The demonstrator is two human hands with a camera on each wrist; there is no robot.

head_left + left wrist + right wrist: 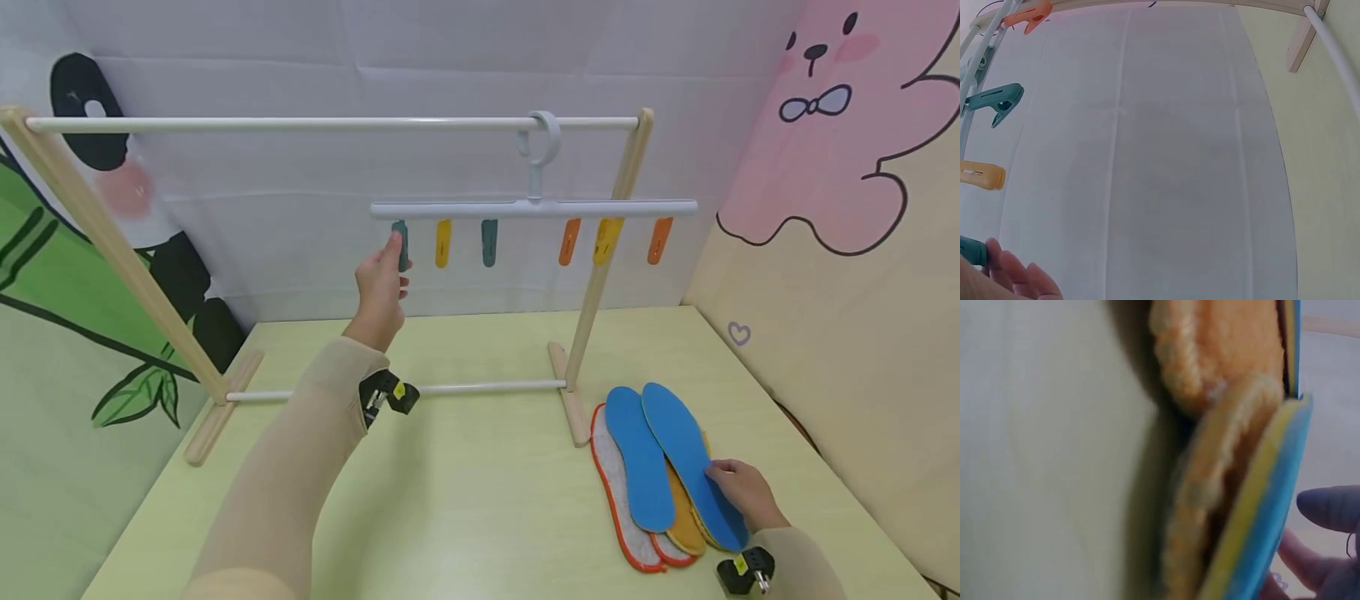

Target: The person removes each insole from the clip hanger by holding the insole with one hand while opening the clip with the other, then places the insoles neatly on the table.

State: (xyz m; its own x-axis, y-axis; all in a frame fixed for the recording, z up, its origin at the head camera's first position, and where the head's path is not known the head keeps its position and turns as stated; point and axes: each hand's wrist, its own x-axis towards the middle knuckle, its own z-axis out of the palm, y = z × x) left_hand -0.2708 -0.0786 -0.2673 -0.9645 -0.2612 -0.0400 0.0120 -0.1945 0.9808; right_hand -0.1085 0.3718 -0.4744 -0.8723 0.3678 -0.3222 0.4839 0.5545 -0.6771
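Note:
My left hand (380, 287) is raised to the hanger and pinches the teal clothespin (402, 243) at its left end, thumb in front. In the left wrist view, the other fingers (1016, 269) curve loosely beside that clip. The white clip hanger (465, 210) hangs from the rack's top rail and carries yellow, teal and orange clothespins. At the lower right, my right hand (744, 493) touches the right edge of a blue insole (686, 446). From the right wrist, its thumb (1329, 507) looks apart from the insole, while the other fingertips are partly hidden behind the insole's edge.
A second blue insole (637, 467) lies alongside, over an orange insole (684, 523) and grey, red-edged insoles (611, 467). The wooden rack (142, 275) stands on the pale table (450, 492), with a lower rail (495, 387) near the surface. Cloth walls enclose the back and sides.

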